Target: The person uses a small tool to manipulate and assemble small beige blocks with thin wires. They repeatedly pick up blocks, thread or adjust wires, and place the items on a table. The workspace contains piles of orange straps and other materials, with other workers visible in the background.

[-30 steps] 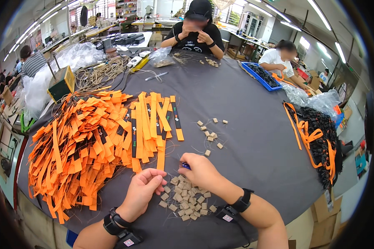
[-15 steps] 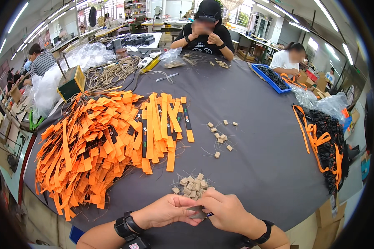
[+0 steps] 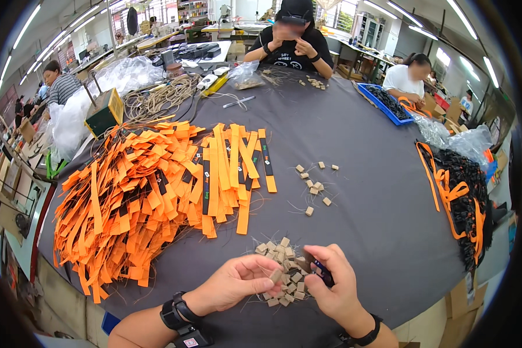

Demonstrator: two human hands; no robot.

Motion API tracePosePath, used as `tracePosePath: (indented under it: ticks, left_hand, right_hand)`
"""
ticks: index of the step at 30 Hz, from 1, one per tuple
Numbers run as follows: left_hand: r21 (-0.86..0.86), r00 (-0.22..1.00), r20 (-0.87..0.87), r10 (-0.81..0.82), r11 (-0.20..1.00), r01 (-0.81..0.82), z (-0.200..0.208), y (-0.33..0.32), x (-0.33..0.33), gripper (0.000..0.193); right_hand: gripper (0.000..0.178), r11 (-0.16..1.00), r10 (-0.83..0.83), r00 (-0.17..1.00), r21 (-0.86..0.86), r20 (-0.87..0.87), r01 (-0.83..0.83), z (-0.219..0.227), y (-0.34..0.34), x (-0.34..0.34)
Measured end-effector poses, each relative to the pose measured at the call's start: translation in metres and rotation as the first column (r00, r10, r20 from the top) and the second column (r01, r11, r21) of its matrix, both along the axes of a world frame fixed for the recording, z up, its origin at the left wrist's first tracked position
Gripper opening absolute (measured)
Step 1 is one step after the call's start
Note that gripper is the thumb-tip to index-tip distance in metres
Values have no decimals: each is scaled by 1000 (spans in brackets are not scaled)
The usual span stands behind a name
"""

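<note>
My left hand (image 3: 238, 283) pinches a small tan block (image 3: 276, 276) between thumb and fingertips, with fine threads at it. In my right hand (image 3: 334, 284) is a pair of dark blue thread snips (image 3: 323, 272), its blades partly hidden and pointing toward the left hand. Under and between both hands lies a pile of similar tan blocks (image 3: 286, 253) with loose thread ends. Farther out, several more tan blocks (image 3: 315, 187) are scattered, threads trailing from them. A big heap of orange and black fabric strips (image 3: 127, 214) covers the table's left part.
The dark-covered table (image 3: 377, 232) also bears a coil of cord (image 3: 156, 100), a yellow-green box (image 3: 105, 113), a pen (image 3: 239, 102), a blue tray (image 3: 383, 104) and black straps with orange ribbon (image 3: 455, 203). Co-workers sit at the far side and the right.
My hands have drawn apart: the right moved right with the snips, away from the block in the left. More of the block pile shows between them. The view has shifted slightly.
</note>
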State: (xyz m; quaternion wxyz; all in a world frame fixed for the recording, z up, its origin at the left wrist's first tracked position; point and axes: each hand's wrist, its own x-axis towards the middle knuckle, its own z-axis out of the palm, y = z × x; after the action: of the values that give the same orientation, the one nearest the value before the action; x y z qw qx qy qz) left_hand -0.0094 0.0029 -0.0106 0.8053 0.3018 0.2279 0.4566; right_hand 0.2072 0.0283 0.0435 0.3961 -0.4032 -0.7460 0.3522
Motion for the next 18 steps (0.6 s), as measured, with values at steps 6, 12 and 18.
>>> tracePosePath:
  ticks: [6, 12, 18]
  left_hand:
    - [49, 997, -50, 62, 997, -59, 1, 6, -5, 28]
    - [51, 999, -21, 30, 998, -29, 2, 5, -2, 28]
    - [38, 1000, -4, 16, 999, -16, -1, 5, -3, 28]
  right_hand:
    - [40, 943, -103, 967, 332, 235, 20, -5, -5, -4]
    - [37, 875, -120, 961, 484, 248, -16, -8, -6, -9]
    - [37, 873, -128, 961, 488, 243, -7, -14, -3, -3]
